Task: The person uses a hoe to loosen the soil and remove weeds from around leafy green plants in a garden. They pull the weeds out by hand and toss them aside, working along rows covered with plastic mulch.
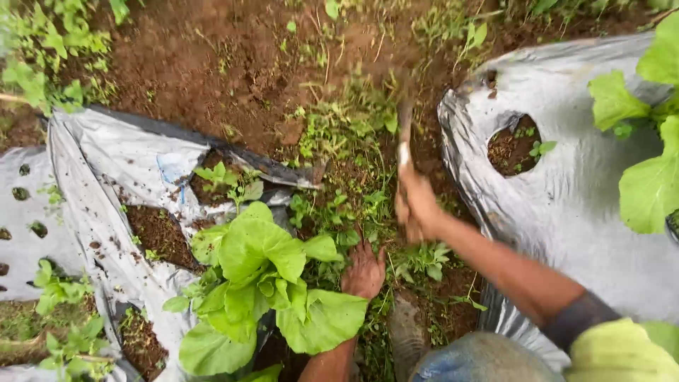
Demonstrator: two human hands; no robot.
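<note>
My right hand (417, 205) is closed around the handle of a hand tool (404, 138), whose blurred upper end points up over the weedy soil. My left hand (364, 272) rests palm down on the ground among low weeds (339, 205), fingers spread, right beside a large leafy green plant (265, 283). The tool's blade is too blurred to make out.
Silver plastic mulch (580, 212) with a round planting hole (514, 145) covers the bed on the right. Torn mulch (120, 163) covers the left bed. Another leafy plant (651, 141) stands at the right edge. Bare brown soil (212, 64) lies ahead. My knee in blue trousers (481, 357) is at the bottom.
</note>
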